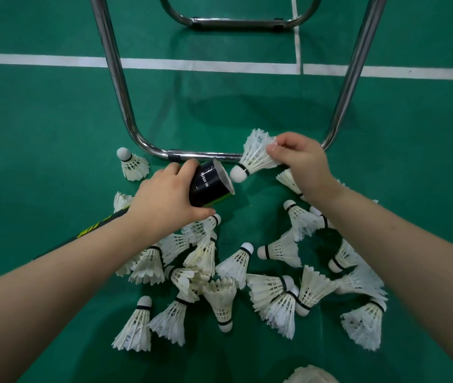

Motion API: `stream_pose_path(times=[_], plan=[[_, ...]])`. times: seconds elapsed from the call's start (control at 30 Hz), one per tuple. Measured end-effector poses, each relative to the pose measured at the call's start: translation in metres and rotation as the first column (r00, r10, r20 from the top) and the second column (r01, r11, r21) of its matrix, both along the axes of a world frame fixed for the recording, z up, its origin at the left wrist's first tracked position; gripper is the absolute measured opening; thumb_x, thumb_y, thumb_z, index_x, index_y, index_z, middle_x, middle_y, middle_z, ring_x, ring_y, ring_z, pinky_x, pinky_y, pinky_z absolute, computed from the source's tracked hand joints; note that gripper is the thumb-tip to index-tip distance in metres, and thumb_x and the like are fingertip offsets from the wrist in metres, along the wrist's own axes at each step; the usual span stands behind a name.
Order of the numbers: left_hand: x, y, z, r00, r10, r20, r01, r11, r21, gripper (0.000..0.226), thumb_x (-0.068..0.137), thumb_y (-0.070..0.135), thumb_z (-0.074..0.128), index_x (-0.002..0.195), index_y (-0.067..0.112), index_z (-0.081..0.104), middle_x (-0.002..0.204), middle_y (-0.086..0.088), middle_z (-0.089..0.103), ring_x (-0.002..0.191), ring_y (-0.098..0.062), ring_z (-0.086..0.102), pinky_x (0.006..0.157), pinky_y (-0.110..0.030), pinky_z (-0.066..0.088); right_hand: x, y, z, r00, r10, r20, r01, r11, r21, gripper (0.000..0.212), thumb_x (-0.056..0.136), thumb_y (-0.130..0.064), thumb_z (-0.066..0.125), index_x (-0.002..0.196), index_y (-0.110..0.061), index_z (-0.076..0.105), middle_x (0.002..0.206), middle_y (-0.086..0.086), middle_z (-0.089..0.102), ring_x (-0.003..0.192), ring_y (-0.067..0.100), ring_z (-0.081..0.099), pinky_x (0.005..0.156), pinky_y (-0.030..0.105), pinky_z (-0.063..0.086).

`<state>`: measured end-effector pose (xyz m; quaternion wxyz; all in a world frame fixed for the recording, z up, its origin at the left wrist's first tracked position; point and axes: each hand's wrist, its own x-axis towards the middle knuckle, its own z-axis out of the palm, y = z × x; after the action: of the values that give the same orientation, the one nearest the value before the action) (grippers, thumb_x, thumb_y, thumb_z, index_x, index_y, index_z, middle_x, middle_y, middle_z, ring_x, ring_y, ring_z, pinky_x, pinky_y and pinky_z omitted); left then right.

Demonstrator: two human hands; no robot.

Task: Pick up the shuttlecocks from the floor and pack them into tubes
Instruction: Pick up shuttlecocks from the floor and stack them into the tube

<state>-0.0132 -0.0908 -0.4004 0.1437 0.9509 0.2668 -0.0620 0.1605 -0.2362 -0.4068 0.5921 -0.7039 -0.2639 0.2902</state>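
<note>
green floor (54,120) carried a metal frame (115,87) | loose shuttlecocks (235,268) lay heaped on it between the forearms | left hand (164,200) gripped the black tube (210,183) near its open mouth | right hand (300,161) fingers pinched one shuttlecock (255,157) by the feathers, cork just beside that mouth

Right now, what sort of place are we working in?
Most likely an indoor badminton court: green sports floor with white court lines, feather shuttlecocks scattered across it, and the left hand gripping a black shuttle tube while the right hand pinches one shuttlecock at its mouth.
</note>
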Motion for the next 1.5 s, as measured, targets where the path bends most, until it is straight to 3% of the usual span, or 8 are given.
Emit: stream_pose_path(times=[0.13, 0.33, 0.5, 0.77, 0.93, 1.07, 1.23, 1.5], plan=[[0.007, -0.006, 0.003, 0.999, -0.01, 0.034, 0.01, 1.0, -0.001, 0.082, 0.065, 0.06, 0.068, 0.131, 0.025, 0.034, 0.111, -0.003, 0.053, 0.1, -0.025, 0.053, 0.082, -0.041, 0.049, -0.02, 0.005, 0.017, 0.998, 0.05, 0.046, -0.044, 0.991, -0.123, 0.014, 0.088, -0.016, 0.06, 0.075, -0.016, 0.065, 0.069, -0.004, 0.059, 0.066, 0.008, 0.052, 0.068, 0.019, 0.043], [0.011, -0.021, 0.008, 0.998, -0.043, 0.047, 0.043, 0.999, -0.013, 0.081, 0.064, 0.06, 0.069, 0.129, 0.025, 0.034, 0.109, -0.001, 0.053, 0.099, -0.024, 0.054, 0.081, -0.041, 0.049, -0.04, -0.02, 0.027, 0.905, 0.399, -0.147, -0.425, 0.859, -0.287, 0.023, 0.09, -0.042, 0.048, 0.103, -0.034, 0.065, 0.107, -0.015, 0.065, 0.101, -0.004, 0.056, 0.083, 0.014, 0.039], [0.008, -0.039, 0.008, 0.993, -0.116, 0.002, 0.116, 0.993, -0.014, 0.078, 0.065, 0.059, 0.066, 0.127, 0.026, 0.034, 0.103, 0.001, 0.051, 0.096, -0.022, 0.052, 0.08, -0.04, 0.048, -0.047, -0.027, 0.024, 0.782, 0.59, -0.2, -0.615, 0.675, -0.408, 0.04, 0.08, -0.034, 0.069, 0.118, -0.025, 0.06, 0.115, -0.005, 0.065, 0.107, 0.009, 0.058, 0.094, 0.023, 0.044], [0.012, -0.062, 0.005, 0.984, -0.167, -0.066, 0.166, 0.986, -0.027, 0.074, 0.069, 0.05, 0.063, 0.131, 0.026, 0.03, 0.109, 0.0, 0.049, 0.101, -0.023, 0.05, 0.084, -0.04, 0.046, -0.049, -0.028, 0.018, 0.723, 0.621, -0.303, -0.69, 0.626, -0.363, 0.028, 0.077, -0.015, 0.073, 0.102, -0.021, 0.061, 0.097, -0.003, 0.065, 0.094, 0.012, 0.061, 0.088, 0.026, 0.05], [0.018, -0.062, 0.004, 0.987, -0.16, -0.033, 0.16, 0.987, -0.005, 0.075, 0.067, 0.061, 0.064, 0.128, 0.028, 0.033, 0.109, 0.001, 0.05, 0.103, -0.023, 0.05, 0.087, -0.04, 0.045, -0.047, -0.033, 0.008, 0.9, 0.337, -0.275, -0.402, 0.885, -0.233, 0.025, 0.077, -0.042, 0.064, 0.088, -0.02, 0.066, 0.087, -0.001, 0.066, 0.083, 0.012, 0.062, 0.079, 0.023, 0.049], [0.021, -0.058, 0.005, 0.989, -0.145, -0.036, 0.145, 0.989, 0.008, 0.08, 0.067, 0.062, 0.065, 0.13, 0.028, 0.03, 0.113, 0.001, 0.05, 0.107, -0.023, 0.049, 0.089, -0.04, 0.043, -0.03, -0.048, 0.0, 0.996, 0.048, -0.071, -0.06, 0.981, -0.184, 0.022, 0.088, -0.038, 0.054, 0.08, -0.022, 0.067, 0.08, -0.004, 0.068, 0.077, 0.009, 0.063, 0.086, 0.03, 0.049], [0.016, -0.05, 0.003, 0.992, -0.113, -0.051, 0.113, 0.993, 0.012, 0.08, 0.068, 0.062, 0.065, 0.131, 0.027, 0.03, 0.111, 0.0, 0.05, 0.105, -0.023, 0.049, 0.088, -0.04, 0.044, -0.001, -0.078, -0.039, 0.943, 0.08, 0.323, 0.141, 0.783, -0.605, 0.026, 0.088, -0.022, 0.058, 0.114, -0.023, 0.059, 0.105, -0.004, 0.064, 0.088, 0.012, 0.056, 0.076, 0.024, 0.046], [0.019, -0.052, 0.002, 0.992, -0.119, -0.049, 0.121, 0.992, 0.022, 0.081, 0.067, 0.063, 0.065, 0.131, 0.027, 0.03, 0.111, 0.0, 0.051, 0.104, -0.023, 0.05, 0.088, -0.041, 0.045, 0.007, -0.095, -0.074, 0.786, 0.51, 0.349, 0.022, 0.542, -0.84, 0.062, 0.08, -0.014, 0.055, 0.138, -0.027, 0.036, 0.138, 0.003, 0.047, 0.123, 0.025, 0.045, 0.1, 0.039, 0.037]])
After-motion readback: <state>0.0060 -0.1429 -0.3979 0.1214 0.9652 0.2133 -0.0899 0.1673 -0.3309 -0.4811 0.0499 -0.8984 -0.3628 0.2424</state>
